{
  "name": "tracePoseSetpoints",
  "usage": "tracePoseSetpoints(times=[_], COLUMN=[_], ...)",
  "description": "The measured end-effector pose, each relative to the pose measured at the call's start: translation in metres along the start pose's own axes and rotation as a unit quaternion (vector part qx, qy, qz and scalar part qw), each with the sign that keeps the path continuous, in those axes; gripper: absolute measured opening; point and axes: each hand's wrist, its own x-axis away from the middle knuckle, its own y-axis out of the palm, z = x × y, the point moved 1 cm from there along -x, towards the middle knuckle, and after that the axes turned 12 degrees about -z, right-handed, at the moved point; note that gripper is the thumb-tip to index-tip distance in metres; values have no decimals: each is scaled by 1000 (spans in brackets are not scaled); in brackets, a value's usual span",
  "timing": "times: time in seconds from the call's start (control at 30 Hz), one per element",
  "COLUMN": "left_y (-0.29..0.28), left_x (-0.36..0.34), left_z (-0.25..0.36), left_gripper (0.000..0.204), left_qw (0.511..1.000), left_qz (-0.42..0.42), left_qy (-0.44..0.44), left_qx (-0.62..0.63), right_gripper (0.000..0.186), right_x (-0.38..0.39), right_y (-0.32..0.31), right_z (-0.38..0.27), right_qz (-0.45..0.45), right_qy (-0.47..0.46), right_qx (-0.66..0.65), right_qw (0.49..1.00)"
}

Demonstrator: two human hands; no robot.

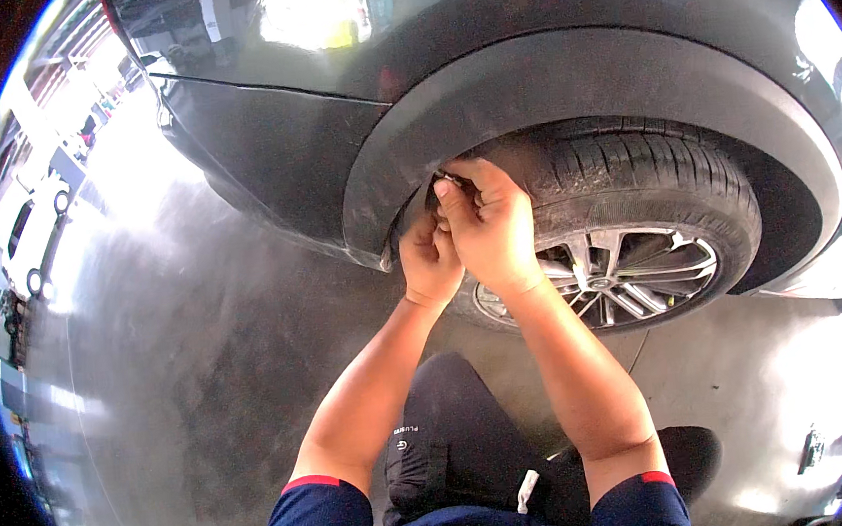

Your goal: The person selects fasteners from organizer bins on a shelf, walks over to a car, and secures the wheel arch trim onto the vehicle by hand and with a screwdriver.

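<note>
Both of my hands meet at the front left edge of a dark grey car's wheel arch [374, 173], just beside the tyre [622, 173]. My right hand [493, 226] is closed, thumb pressed toward the bent forefinger, with a small dark piece [447, 177] showing at the fingertips. What kind of piece it is, I cannot make out. Lower and to the left, my left hand [428, 260] is closed too, its fingers curled up against the right hand. Whatever sits in its fingers is hidden.
The multi-spoke alloy wheel [598, 284] stands close to my right wrist. The dark bumper [265, 166] overhangs on the left. My bent knee [452, 399] is below my arms. A white car [33, 234] is parked far left on the grey floor [183, 381].
</note>
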Motion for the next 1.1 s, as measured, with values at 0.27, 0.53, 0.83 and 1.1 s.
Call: tracePoseSetpoints(times=[0.27, 0.53, 0.83, 1.1], left_y=[3, 1, 5, 4], left_x=[-3, -4, 0, 1], left_z=[19, 13, -7, 1], left_gripper=[18, 17, 19, 23], left_qw=[1000, 999, 1000, 1000], left_qz=[-5, -23, 12, 11], left_qy=[-19, 12, -11, 13], left_qx=[2, 22, 3, 6], right_gripper=[11, 10, 9, 15], right_x=[0, -3, -7, -8], right_y=[1, 6, 0, 11], right_z=[2, 5, 0, 0], right_qz=[2, 4, -28, 12], right_qy=[66, 12, 30, 23], right_qx=[-143, -40, -12, 19], right_qw=[988, 999, 999, 999])
